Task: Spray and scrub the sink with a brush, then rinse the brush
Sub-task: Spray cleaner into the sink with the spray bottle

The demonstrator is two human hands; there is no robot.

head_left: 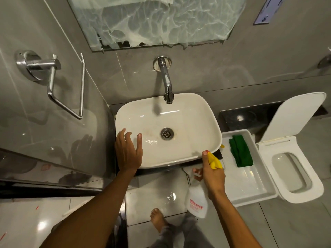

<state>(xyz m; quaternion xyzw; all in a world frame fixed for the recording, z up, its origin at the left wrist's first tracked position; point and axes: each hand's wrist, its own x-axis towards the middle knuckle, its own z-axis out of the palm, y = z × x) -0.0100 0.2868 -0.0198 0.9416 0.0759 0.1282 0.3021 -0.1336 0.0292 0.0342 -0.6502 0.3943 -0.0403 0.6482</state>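
A white rectangular sink (pixel 195 111) sits on a dark counter, with a metal drain (pixel 167 133) in its middle and faint brownish stains near it. A chrome tap (pixel 166 81) comes out of the wall above the basin; no water runs. My left hand (pixel 128 151) hovers open over the sink's near-left rim, fingers spread. My right hand (pixel 212 170) grips a clear spray bottle (pixel 197 201) with a yellow trigger head, just off the sink's near-right corner, nozzle facing the basin. No brush is in view.
A white tray (pixel 250 187) right of the sink holds a folded green cloth (pixel 240 153). Beyond it stands a toilet (pixel 293 169) with its lid up. A chrome towel holder (pixel 53 81) juts from the left wall. A bare foot (pixel 157 219) stands on the wet floor.
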